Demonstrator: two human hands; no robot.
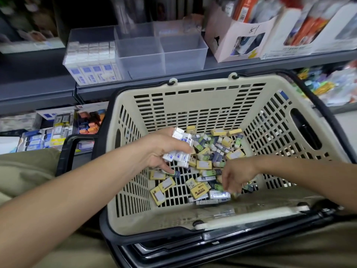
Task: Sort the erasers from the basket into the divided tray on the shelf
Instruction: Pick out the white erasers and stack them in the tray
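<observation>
- Currently, left hand (162, 151) clutches several white-and-blue wrapped erasers (178, 156).
- Right hand (236, 176), nearer, grip unclear; 1 loose white-and-blue eraser (220, 195) lies crosswise beside its fingertips.

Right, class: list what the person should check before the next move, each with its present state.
1. Left hand holds its white erasers securely: ok, fingers curl round the bunch.
2. Bunch is one kind: ok as far as shows, white with blue marks.
3. Right hand has an eraser: cannot tell, fingertips are down in the pile.
4. Tray has free space: ok, the middle compartment looks empty.
5. Left compartment, holding matching white packs, has room: cannot tell.
6. Basket has more to sort: ok, yellow erasers among others.
</observation>
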